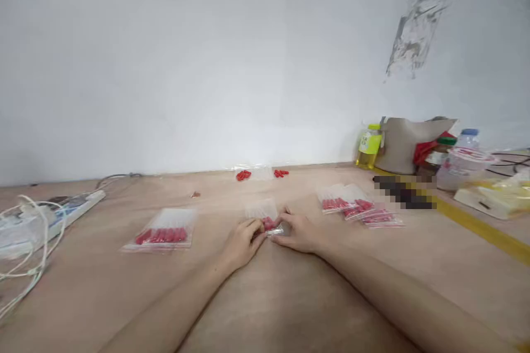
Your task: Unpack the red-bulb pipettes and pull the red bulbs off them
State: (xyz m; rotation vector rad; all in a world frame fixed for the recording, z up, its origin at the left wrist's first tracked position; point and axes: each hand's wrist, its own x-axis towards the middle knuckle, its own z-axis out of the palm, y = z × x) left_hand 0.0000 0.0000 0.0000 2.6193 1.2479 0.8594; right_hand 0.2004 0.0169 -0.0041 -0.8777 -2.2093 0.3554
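A small clear plastic bag (260, 208) with red pieces (268, 224) in it lies on the table between my hands. My left hand (245, 238) pinches the bag's near left edge between thumb and bent fingers. From the other side, my right hand (304, 233) grips the near right edge, its thumb low and its index finger bent over the red pieces. The fingers partly cover the bag, and I cannot make out its opening. To the left lie bags of red pieces (165, 234); on the right, several similar bags (358, 207) overlap.
Against the wall are two small heaps of red pieces (243, 175) on clear plastic. A power strip (78, 212) with white cables (44, 248) lies at the left. A yellow-capped bottle (369, 146), a grey container (397, 146) and a lidded tub (466, 168) stand at the back right.
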